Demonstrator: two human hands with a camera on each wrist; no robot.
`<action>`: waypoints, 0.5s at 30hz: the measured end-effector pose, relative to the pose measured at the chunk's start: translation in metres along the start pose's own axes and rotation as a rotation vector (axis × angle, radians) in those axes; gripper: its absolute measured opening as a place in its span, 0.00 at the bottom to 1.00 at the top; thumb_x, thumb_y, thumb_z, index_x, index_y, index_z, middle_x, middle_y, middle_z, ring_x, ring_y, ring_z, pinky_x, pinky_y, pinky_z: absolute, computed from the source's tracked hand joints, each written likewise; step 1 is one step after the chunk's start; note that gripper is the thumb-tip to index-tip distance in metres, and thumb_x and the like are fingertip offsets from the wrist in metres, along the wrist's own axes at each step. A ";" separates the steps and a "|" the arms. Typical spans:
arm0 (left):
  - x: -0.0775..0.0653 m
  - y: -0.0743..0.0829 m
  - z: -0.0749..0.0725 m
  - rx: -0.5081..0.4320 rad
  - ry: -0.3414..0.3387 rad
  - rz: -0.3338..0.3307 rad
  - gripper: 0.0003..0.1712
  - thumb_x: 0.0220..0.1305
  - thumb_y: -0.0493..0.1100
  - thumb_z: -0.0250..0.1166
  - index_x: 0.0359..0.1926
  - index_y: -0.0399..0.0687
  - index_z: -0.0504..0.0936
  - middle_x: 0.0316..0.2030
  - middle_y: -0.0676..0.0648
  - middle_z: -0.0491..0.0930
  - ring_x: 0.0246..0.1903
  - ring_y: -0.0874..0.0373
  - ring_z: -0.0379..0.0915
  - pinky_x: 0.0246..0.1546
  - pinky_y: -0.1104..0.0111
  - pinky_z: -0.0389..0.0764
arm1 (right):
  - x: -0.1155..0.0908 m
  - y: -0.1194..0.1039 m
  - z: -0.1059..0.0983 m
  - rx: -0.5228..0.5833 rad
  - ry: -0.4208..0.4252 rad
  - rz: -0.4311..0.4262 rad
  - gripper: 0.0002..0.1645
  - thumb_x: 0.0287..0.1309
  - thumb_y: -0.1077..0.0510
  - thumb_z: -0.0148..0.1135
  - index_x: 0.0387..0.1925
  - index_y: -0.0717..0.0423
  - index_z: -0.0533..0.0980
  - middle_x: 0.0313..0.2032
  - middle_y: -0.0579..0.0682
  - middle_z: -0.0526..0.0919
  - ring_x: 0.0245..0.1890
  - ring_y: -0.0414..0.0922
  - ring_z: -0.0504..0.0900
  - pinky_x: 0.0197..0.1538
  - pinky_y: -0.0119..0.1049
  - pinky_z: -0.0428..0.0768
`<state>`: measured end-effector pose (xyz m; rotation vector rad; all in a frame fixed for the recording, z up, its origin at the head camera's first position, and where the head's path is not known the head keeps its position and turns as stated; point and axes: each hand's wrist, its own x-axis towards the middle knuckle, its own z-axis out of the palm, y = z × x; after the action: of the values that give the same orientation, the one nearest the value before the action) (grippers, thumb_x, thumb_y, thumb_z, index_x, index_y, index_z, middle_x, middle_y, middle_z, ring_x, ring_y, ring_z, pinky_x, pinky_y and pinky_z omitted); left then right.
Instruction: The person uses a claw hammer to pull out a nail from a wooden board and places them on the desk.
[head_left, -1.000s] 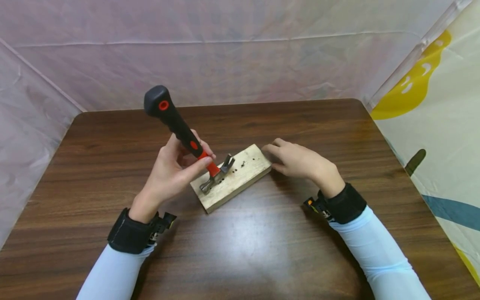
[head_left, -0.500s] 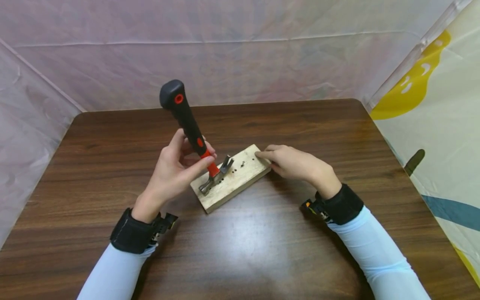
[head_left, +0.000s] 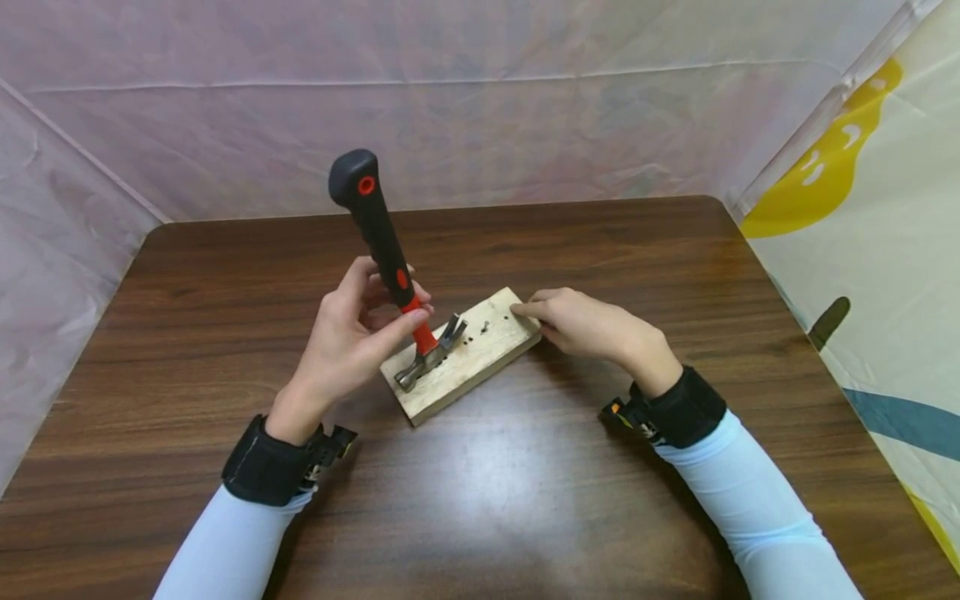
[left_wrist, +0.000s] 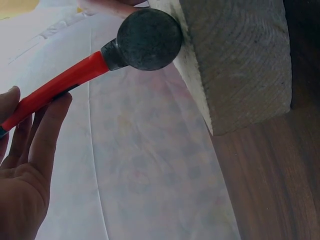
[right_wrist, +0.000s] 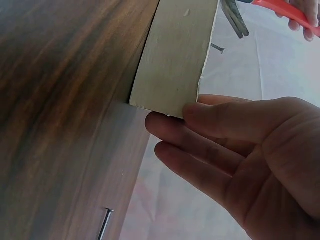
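A claw hammer [head_left: 385,246] with a black and red handle stands nearly upright, its metal head lying on top of a pale wooden block [head_left: 472,360]. My left hand [head_left: 330,350] holds the red part of the handle between thumb and fingers, just above the head. In the left wrist view the round striking face [left_wrist: 151,40] sits at the block's edge. My right hand [head_left: 596,329] grips the block's far right end, index finger on top, thumb and other fingers at the end. A small nail [head_left: 484,327] sticks out of the block among several dark holes.
A brown wood-grain table [head_left: 487,500] carries the block. Another nail [right_wrist: 105,222] shows beyond the block in the right wrist view. Pale cloth [head_left: 450,108] hangs behind the table, and a patterned sheet [head_left: 885,317] hangs at the right.
The hammer's handle has tilted rightward to stand more upright, its head staying on the block. My right hand has moved from beside the block's end to put its index finger on top.
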<state>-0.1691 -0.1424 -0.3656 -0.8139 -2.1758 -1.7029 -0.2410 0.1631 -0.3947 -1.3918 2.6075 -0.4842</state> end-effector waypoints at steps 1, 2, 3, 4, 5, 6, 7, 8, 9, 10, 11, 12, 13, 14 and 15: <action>0.000 0.000 0.000 0.005 0.005 0.003 0.29 0.57 0.21 0.71 0.57 0.31 0.71 0.41 0.41 0.85 0.41 0.54 0.85 0.36 0.65 0.88 | 0.000 0.000 0.000 0.002 -0.001 0.001 0.26 0.62 0.76 0.58 0.62 0.69 0.76 0.46 0.60 0.84 0.40 0.50 0.83 0.42 0.42 0.82; 0.000 0.000 0.000 0.011 0.009 0.008 0.29 0.57 0.21 0.71 0.57 0.32 0.71 0.41 0.40 0.85 0.40 0.54 0.85 0.35 0.66 0.88 | 0.000 0.000 0.000 0.004 -0.002 0.002 0.25 0.63 0.76 0.58 0.62 0.69 0.76 0.46 0.60 0.84 0.40 0.50 0.83 0.42 0.42 0.82; 0.000 0.000 0.000 0.016 0.014 0.015 0.29 0.57 0.21 0.72 0.57 0.32 0.72 0.41 0.39 0.85 0.40 0.54 0.85 0.35 0.66 0.88 | 0.001 -0.001 0.000 0.006 -0.001 0.000 0.25 0.63 0.76 0.58 0.62 0.69 0.77 0.45 0.60 0.84 0.40 0.50 0.83 0.42 0.42 0.82; 0.000 0.000 0.000 0.023 0.018 0.020 0.29 0.56 0.21 0.72 0.57 0.32 0.72 0.41 0.39 0.85 0.40 0.55 0.85 0.34 0.67 0.88 | 0.001 -0.001 0.001 0.007 0.000 0.000 0.25 0.63 0.76 0.58 0.62 0.69 0.77 0.45 0.60 0.84 0.40 0.50 0.83 0.42 0.42 0.82; 0.000 0.000 0.000 0.030 0.022 0.026 0.29 0.56 0.21 0.72 0.58 0.32 0.73 0.42 0.38 0.85 0.40 0.55 0.85 0.34 0.68 0.88 | 0.001 -0.002 0.000 0.008 0.001 0.000 0.25 0.63 0.76 0.58 0.62 0.69 0.77 0.45 0.60 0.84 0.40 0.50 0.83 0.42 0.42 0.83; 0.000 0.000 0.000 0.036 0.026 0.030 0.29 0.56 0.21 0.73 0.58 0.32 0.73 0.42 0.37 0.85 0.40 0.55 0.85 0.34 0.68 0.88 | 0.001 -0.002 0.000 0.009 0.001 0.000 0.25 0.63 0.76 0.59 0.61 0.69 0.77 0.45 0.60 0.84 0.40 0.50 0.83 0.42 0.42 0.83; 0.000 0.000 -0.001 0.037 0.027 0.033 0.29 0.56 0.21 0.73 0.58 0.32 0.74 0.43 0.37 0.84 0.40 0.55 0.85 0.34 0.68 0.88 | 0.001 -0.003 0.000 0.008 0.002 0.000 0.25 0.63 0.76 0.59 0.61 0.69 0.77 0.45 0.60 0.84 0.41 0.50 0.83 0.43 0.42 0.83; 0.000 0.000 -0.001 0.039 0.028 0.035 0.29 0.56 0.21 0.73 0.58 0.32 0.74 0.43 0.36 0.84 0.40 0.55 0.85 0.34 0.68 0.87 | 0.001 -0.004 0.000 0.008 0.003 0.000 0.25 0.62 0.76 0.59 0.61 0.69 0.77 0.45 0.60 0.84 0.41 0.51 0.84 0.43 0.43 0.83; 0.000 0.001 -0.001 0.037 0.029 0.036 0.29 0.56 0.22 0.73 0.58 0.32 0.74 0.43 0.36 0.83 0.40 0.55 0.85 0.34 0.68 0.88 | 0.001 -0.004 0.000 0.005 0.005 -0.002 0.25 0.62 0.76 0.59 0.61 0.69 0.77 0.45 0.60 0.84 0.42 0.51 0.84 0.43 0.43 0.84; 0.000 0.001 -0.001 0.040 0.030 0.036 0.29 0.56 0.22 0.73 0.58 0.32 0.74 0.44 0.36 0.83 0.40 0.55 0.85 0.35 0.68 0.88 | 0.001 -0.004 0.000 0.003 0.004 -0.002 0.25 0.62 0.76 0.59 0.61 0.69 0.77 0.45 0.60 0.84 0.41 0.51 0.84 0.43 0.43 0.84; 0.000 0.001 -0.001 0.045 0.032 0.038 0.29 0.56 0.22 0.73 0.58 0.32 0.75 0.44 0.37 0.83 0.40 0.55 0.85 0.35 0.68 0.87 | 0.002 -0.004 0.000 0.001 0.003 -0.002 0.25 0.62 0.76 0.59 0.61 0.69 0.77 0.45 0.60 0.84 0.41 0.51 0.84 0.43 0.43 0.84; 0.000 0.001 0.000 0.051 0.035 0.040 0.29 0.56 0.22 0.73 0.59 0.33 0.75 0.44 0.38 0.83 0.40 0.55 0.85 0.35 0.68 0.87 | 0.002 -0.005 0.000 0.000 0.003 -0.005 0.25 0.62 0.76 0.59 0.61 0.69 0.77 0.45 0.60 0.84 0.41 0.51 0.84 0.43 0.43 0.84; 0.000 0.001 0.000 0.060 0.038 0.043 0.30 0.56 0.22 0.73 0.59 0.33 0.76 0.44 0.40 0.83 0.40 0.55 0.85 0.35 0.69 0.87 | 0.002 -0.005 0.000 -0.001 0.000 -0.006 0.25 0.62 0.76 0.59 0.61 0.69 0.77 0.46 0.60 0.84 0.41 0.51 0.84 0.43 0.43 0.84; 0.000 0.001 0.000 0.068 0.043 0.048 0.30 0.56 0.22 0.73 0.60 0.33 0.76 0.44 0.41 0.83 0.40 0.55 0.86 0.35 0.69 0.87 | 0.002 -0.005 0.001 -0.004 -0.002 -0.007 0.25 0.63 0.76 0.59 0.62 0.69 0.77 0.46 0.60 0.84 0.42 0.52 0.84 0.43 0.43 0.84; 0.000 0.001 0.000 0.073 0.047 0.052 0.31 0.56 0.23 0.73 0.60 0.34 0.76 0.44 0.42 0.83 0.40 0.54 0.86 0.35 0.69 0.87 | 0.002 -0.005 0.001 -0.006 -0.006 -0.005 0.25 0.63 0.76 0.59 0.62 0.68 0.77 0.47 0.61 0.84 0.42 0.52 0.84 0.43 0.43 0.84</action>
<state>-0.1691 -0.1419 -0.3650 -0.7962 -2.1523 -1.5922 -0.2382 0.1583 -0.3939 -1.4000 2.6039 -0.4727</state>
